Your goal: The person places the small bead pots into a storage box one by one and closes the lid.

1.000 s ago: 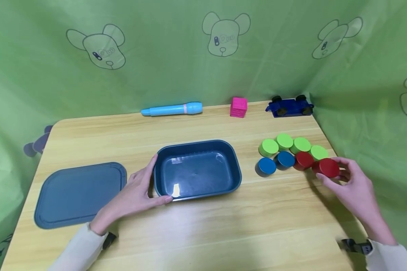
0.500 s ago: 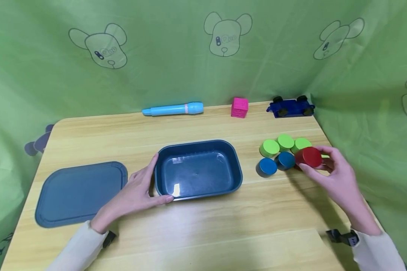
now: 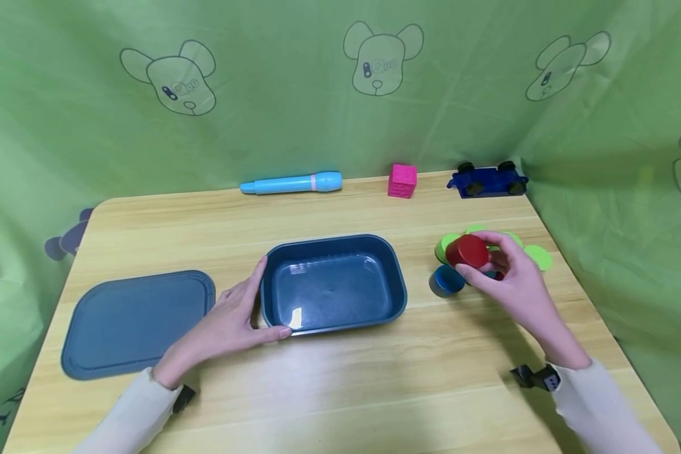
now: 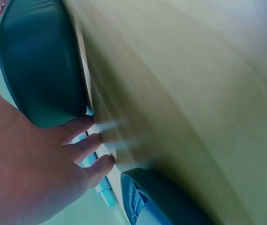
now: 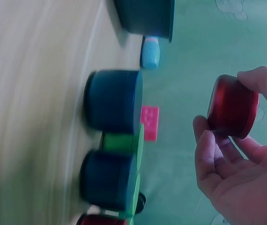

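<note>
My right hand (image 3: 513,271) holds a red cylinder (image 3: 468,251) between thumb and fingers, raised above the table. Its sides look metallic, with a thin rim, in the right wrist view (image 5: 232,108). Below it stand a blue cylinder (image 3: 447,281) and a second blue cylinder (image 5: 107,180). Another red cylinder (image 5: 103,220) shows at the bottom edge of the right wrist view. Several lime-green cylinders (image 3: 538,257) stand behind, partly hidden by the hand. My left hand (image 3: 227,321) spans the left end of a dark blue box (image 3: 400,287), thumb on its front rim, fingers extended along its end wall.
A flat dark blue lid (image 3: 139,323) lies on the table's left. Along the back edge are a light blue pen-shaped object (image 3: 289,184), a pink cube (image 3: 402,181) and a dark blue toy car (image 3: 488,181) on its side. Green cloth (image 3: 295,113) hangs behind.
My right hand has carried the red cylinder leftward from the right end of the group, over the other cylinders. The left hand stays at the box.
</note>
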Action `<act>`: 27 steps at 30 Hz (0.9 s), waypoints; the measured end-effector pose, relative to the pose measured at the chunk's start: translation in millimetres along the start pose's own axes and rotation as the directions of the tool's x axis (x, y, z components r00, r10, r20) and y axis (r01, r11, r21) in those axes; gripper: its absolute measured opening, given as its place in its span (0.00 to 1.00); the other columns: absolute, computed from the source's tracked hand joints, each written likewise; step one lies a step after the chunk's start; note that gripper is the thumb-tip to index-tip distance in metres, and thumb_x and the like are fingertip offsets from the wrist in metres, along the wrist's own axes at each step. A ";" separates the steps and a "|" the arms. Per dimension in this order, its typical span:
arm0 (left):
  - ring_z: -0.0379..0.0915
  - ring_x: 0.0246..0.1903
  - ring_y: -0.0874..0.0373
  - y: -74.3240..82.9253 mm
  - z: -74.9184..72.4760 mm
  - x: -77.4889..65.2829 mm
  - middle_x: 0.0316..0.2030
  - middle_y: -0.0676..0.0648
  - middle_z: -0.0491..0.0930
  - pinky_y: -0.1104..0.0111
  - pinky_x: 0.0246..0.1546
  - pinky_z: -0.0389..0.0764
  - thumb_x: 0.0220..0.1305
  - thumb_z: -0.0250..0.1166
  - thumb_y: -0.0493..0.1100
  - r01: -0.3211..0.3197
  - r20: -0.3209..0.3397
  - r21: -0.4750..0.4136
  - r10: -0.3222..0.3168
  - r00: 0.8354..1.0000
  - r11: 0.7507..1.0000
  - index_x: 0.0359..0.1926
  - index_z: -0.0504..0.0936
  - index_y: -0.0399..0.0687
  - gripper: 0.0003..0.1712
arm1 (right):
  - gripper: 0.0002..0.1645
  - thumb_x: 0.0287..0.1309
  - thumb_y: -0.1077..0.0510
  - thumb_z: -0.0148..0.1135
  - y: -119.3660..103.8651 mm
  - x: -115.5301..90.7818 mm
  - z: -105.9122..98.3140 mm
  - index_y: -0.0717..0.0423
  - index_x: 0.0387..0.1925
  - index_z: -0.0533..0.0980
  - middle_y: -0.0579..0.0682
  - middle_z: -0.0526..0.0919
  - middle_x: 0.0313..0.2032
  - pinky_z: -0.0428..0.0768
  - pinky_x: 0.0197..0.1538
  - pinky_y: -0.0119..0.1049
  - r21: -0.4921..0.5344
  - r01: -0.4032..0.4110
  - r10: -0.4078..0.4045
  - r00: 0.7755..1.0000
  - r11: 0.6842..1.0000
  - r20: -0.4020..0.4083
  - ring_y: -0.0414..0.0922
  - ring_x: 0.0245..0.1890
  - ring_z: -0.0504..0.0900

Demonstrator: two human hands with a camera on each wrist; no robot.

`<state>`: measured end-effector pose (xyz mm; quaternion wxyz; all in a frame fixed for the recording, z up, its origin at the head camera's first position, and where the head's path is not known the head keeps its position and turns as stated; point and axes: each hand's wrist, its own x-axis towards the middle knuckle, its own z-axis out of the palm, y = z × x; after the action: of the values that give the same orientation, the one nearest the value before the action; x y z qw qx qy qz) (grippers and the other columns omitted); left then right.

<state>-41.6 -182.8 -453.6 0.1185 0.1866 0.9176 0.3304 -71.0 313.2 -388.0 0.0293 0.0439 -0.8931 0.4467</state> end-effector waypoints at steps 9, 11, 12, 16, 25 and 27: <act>0.54 0.81 0.41 0.5 -2.7 0.3 0.84 0.39 0.56 0.37 0.74 0.56 0.59 0.71 0.82 0.001 0.005 0.008 -0.001 1.000 1.000 0.88 0.25 0.70 0.78 | 0.37 0.67 0.57 0.79 -21.9 12.3 25.0 0.52 0.73 0.75 0.53 0.83 0.49 0.80 0.38 0.28 0.008 0.083 -0.084 0.994 0.996 0.077 0.47 0.38 0.81; 0.54 0.81 0.40 1.1 -2.8 0.6 0.83 0.39 0.56 0.37 0.73 0.56 0.58 0.70 0.83 0.001 0.005 0.011 -0.001 1.000 1.000 0.88 0.25 0.69 0.78 | 0.37 0.66 0.56 0.80 -26.6 14.7 32.0 0.52 0.72 0.76 0.54 0.83 0.44 0.80 0.37 0.30 0.014 0.096 -0.097 0.990 0.995 0.105 0.48 0.36 0.81; 0.54 0.81 0.40 1.5 -2.8 0.7 0.83 0.39 0.57 0.37 0.73 0.56 0.58 0.70 0.83 0.002 0.004 0.011 -0.002 1.000 1.000 0.88 0.25 0.69 0.78 | 0.36 0.65 0.56 0.81 -28.8 15.8 36.0 0.51 0.71 0.76 0.53 0.84 0.42 0.80 0.36 0.31 0.011 0.101 -0.101 0.988 0.995 0.118 0.48 0.35 0.81; 0.53 0.82 0.40 3.0 -2.0 1.2 0.84 0.39 0.56 0.36 0.74 0.55 0.58 0.70 0.83 0.002 0.004 0.011 -0.002 1.000 1.000 0.88 0.25 0.69 0.79 | 0.36 0.62 0.55 0.83 -34.3 20.2 53.1 0.53 0.68 0.77 0.51 0.85 0.39 0.81 0.34 0.34 0.005 0.126 -0.125 0.975 0.992 0.183 0.48 0.33 0.83; 0.53 0.81 0.38 2.3 -0.2 -0.4 0.83 0.37 0.56 0.35 0.74 0.55 0.59 0.70 0.82 0.003 -0.006 0.016 -0.003 1.000 1.000 0.89 0.26 0.66 0.78 | 0.36 0.61 0.51 0.84 -59.6 33.4 96.1 0.51 0.67 0.79 0.49 0.85 0.39 0.81 0.34 0.36 0.007 0.149 -0.143 0.938 0.989 0.316 0.46 0.30 0.83; 0.54 0.81 0.38 2.0 0.5 -0.3 0.83 0.37 0.57 0.35 0.73 0.56 0.59 0.70 0.82 0.002 -0.010 0.018 -0.002 1.000 1.000 0.89 0.27 0.65 0.78 | 0.36 0.61 0.51 0.84 -66.9 36.2 105.7 0.51 0.67 0.78 0.48 0.86 0.39 0.82 0.34 0.37 0.000 0.149 -0.140 0.930 0.989 0.340 0.45 0.29 0.83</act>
<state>-40.6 -181.3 -452.7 0.1124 0.1852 0.9214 0.3227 -101.4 186.7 -394.8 -0.0914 0.1855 -0.8849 0.4173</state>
